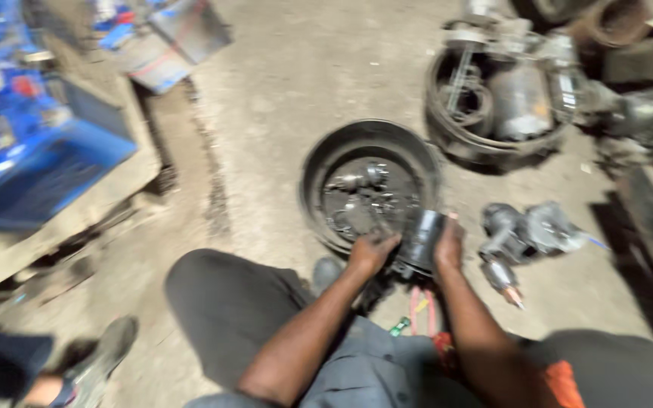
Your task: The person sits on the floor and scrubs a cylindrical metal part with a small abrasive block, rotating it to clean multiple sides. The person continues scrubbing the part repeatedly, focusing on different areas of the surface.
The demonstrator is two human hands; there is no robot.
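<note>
A dark metal cylinder is held between both hands just at the near rim of a round black pan that sits on the concrete floor. The left hand is curled against the cylinder's left side, its fingers bent over the lower part; the right hand is wrapped on the right side, fingers closed around the body. How tightly each hand grips cannot be told through the blur. Small greasy metal parts are seen lying in the bottom of the pan, well inside its raised wall. Just right of the hands, two grey motor parts are laid on the floor, close but apart from the right wrist. Farther back on the right, a larger ring full of machine pieces is set, with a narrow strip of bare floor between it and the pan. To the left of the pan a wide stretch of open concrete is left, bounded by a blue crate on a low ledge. A red-handled tool is seen under the forearms, between the knees. A shoe is noted at the lower left edge.
</note>
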